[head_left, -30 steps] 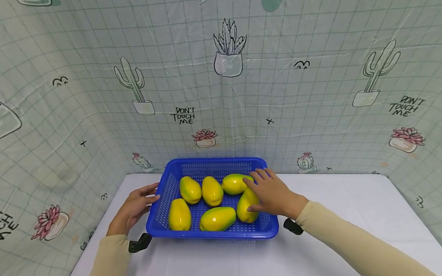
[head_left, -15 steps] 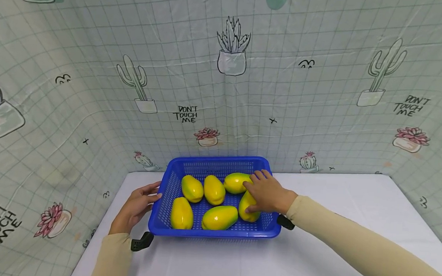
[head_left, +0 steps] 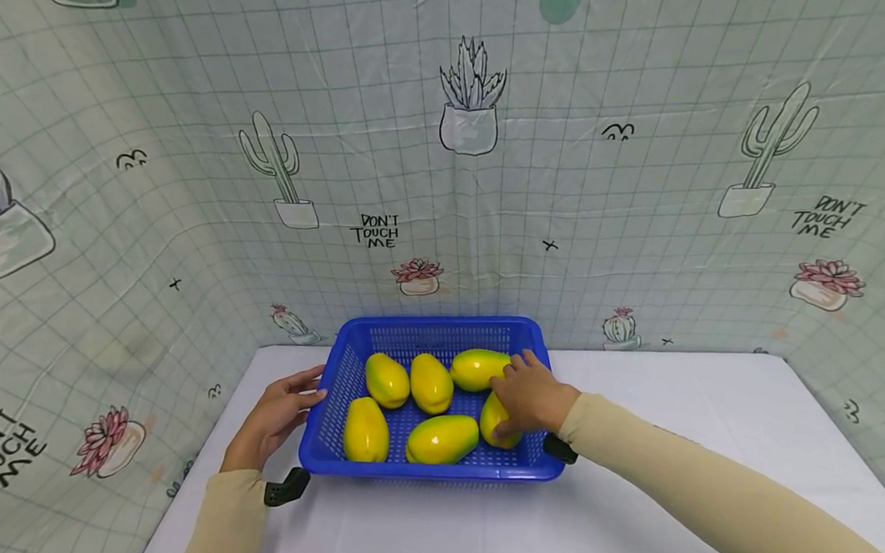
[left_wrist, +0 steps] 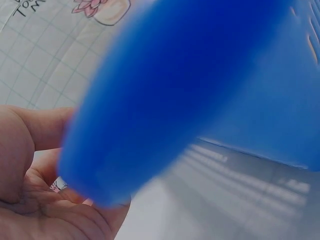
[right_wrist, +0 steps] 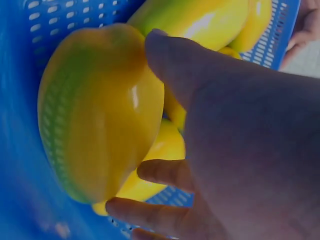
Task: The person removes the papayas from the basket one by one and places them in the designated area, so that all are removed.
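Observation:
A blue plastic basket (head_left: 432, 471) stands on the table with several yellow-green papayas inside. My left hand (head_left: 273, 414) holds its left rim, thumb on top and the other fingers around the outside. Close up in the left wrist view, the basket's edge (left_wrist: 150, 100) lies between thumb and fingers. Reaching in at the right end, my right hand (head_left: 532, 396) grips the front-right papaya (head_left: 491, 421) from above. In the right wrist view the thumb meets one end of that papaya (right_wrist: 100, 115), with fingertips along its lower side. My palm hides part of it in the head view.
Another papaya (head_left: 475, 368) lies just behind the gripped one, and one (head_left: 443, 440) lies to its left. A white cloth covers the table (head_left: 671, 506). Behind the basket rises a grid-patterned curtain (head_left: 476, 203) printed with cacti.
My right hand has drawn its fingers in around the front-right papaya, its wrist shifting slightly left. The left hand stays at the rim. The whole view has shifted slightly.

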Available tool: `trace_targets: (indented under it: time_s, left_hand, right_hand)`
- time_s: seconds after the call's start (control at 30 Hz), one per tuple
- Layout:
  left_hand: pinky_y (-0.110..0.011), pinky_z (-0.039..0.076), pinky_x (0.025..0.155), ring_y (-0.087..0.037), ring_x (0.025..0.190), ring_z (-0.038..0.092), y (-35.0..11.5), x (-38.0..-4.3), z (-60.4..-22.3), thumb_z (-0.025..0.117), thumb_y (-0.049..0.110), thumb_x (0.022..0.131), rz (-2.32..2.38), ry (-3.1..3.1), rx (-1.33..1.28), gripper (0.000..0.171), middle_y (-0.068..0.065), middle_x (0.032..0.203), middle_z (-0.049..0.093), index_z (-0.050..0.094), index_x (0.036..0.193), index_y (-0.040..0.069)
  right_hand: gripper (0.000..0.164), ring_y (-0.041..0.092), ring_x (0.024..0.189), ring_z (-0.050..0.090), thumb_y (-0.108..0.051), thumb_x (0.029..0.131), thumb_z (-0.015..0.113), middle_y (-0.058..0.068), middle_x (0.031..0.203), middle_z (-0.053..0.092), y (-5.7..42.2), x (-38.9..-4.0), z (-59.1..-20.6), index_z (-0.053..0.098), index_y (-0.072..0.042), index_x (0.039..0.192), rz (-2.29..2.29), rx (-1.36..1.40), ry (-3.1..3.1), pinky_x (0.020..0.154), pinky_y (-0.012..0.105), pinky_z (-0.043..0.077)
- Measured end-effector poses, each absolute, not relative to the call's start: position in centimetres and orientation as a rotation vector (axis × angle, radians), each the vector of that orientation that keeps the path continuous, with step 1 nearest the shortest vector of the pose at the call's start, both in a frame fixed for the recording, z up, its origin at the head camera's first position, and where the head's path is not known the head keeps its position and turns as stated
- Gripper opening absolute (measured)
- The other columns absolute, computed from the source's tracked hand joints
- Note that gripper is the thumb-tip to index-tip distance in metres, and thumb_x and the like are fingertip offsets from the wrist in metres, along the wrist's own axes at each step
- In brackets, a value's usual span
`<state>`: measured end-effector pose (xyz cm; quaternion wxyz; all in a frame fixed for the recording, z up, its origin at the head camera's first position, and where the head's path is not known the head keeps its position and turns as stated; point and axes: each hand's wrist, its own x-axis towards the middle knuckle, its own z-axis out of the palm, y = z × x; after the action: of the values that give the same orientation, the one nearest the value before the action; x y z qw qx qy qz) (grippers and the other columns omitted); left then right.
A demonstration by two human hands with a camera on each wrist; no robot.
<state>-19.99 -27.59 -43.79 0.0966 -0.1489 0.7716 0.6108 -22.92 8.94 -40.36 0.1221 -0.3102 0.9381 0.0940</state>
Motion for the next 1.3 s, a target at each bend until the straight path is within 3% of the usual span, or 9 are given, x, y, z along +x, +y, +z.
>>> trace_targets:
  time_s: [0.2, 0.6, 1.03, 1.3]
  left_hand:
    - [-0.021, 0.055, 0.082, -0.017, 0.097, 0.063, -27.6, -20.0, -43.9, 0.06, 0.005, 0.106, 1.817, 2.269, -0.446, 0.057, -0.028, 0.152, 0.047, 0.043, 0.16, 0.002]
    - [-0.021, 0.054, 0.084, -0.017, 0.099, 0.063, -27.5, -19.9, -44.0, 0.06, 0.006, 0.107, 1.808, 2.277, -0.462, 0.056, -0.028, 0.154, 0.046, 0.043, 0.16, 0.003]
    - [-0.021, 0.055, 0.085, -0.017, 0.1, 0.064, -27.6, -19.9, -44.1, 0.06, 0.005, 0.106, 1.819, 2.264, -0.449, 0.055, -0.028, 0.153, 0.047, 0.044, 0.16, 0.002]
    - [-0.03, 0.056, 0.097, -0.018, 0.103, 0.065, -27.7, -20.0, -43.8, 0.06, 0.007, 0.107, 1.803, 2.278, -0.452, 0.057, -0.028, 0.154, 0.046, 0.043, 0.161, 0.004]
  right_hand:
    - [0.074, 0.039, 0.13, 0.056, -0.059, 0.089, 0.078, 0.02, 0.13, 0.068, 8.3, -22.7, -40.8, 0.066, -0.004, 0.136, 0.372, -0.873, 2.713, 0.123, 0.056, 0.033]
    - [0.082, 0.036, 0.123, 0.053, -0.058, 0.082, 0.085, 0.017, 0.13, 0.068, 7.8, -22.3, -41.1, 0.064, -0.01, 0.145, 0.341, -0.796, 2.647, 0.118, 0.051, 0.038]
    - [0.078, 0.043, 0.127, 0.051, -0.044, 0.077, 0.094, 0.021, 0.129, 0.062, 9.8, -22.0, -40.2, 0.065, -0.006, 0.139, -0.022, -0.898, 2.674, 0.118, 0.06, 0.037]
    - [0.082, 0.045, 0.133, 0.049, -0.045, 0.078, 0.093, 0.02, 0.135, 0.059, 11.9, -22.0, -38.9, 0.062, -0.006, 0.142, -0.179, -1.047, 2.792, 0.117, 0.062, 0.038]
